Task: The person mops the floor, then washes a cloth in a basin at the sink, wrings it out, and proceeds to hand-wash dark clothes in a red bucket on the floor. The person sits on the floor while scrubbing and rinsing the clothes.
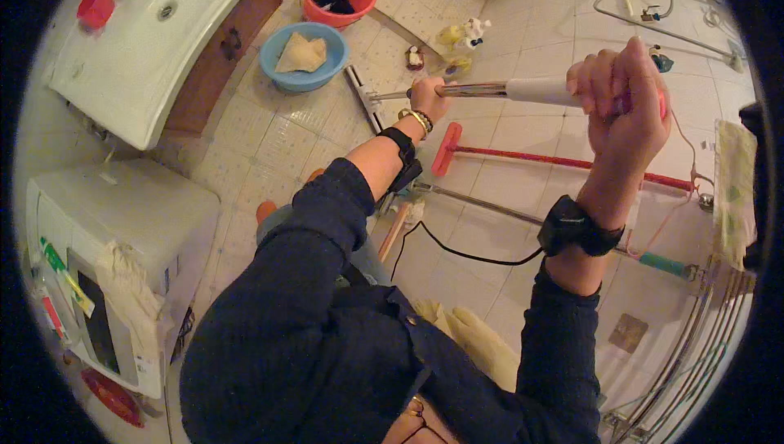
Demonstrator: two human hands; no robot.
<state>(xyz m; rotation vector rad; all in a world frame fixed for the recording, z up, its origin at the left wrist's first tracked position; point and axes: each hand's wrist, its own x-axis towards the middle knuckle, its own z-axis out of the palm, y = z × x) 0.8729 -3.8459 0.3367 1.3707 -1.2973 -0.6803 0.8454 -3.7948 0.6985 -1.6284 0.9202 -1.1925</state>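
A long metal pole with a white grip sleeve [539,91] runs from upper right down to a flat, narrow mop or squeegee head [365,101] on the tiled floor. My left hand [430,98], with bracelets at its wrist, is closed around the lower part of the pole. Higher up, my right hand [621,98] grips the pole's top end, where a bit of red shows between and beside the fingers. Both wrists wear black straps. The head lies beside a blue basin [306,79] that holds a folded, light yellow cloth [302,54].
A red bucket [355,15] with dark contents stands behind the basin. At left are a washbasin [147,76] above a brown cabinet and a white washing machine [135,199]. A red-handled tool [520,153] and another pole lean at right. Bottles [474,33] stand by the wall.
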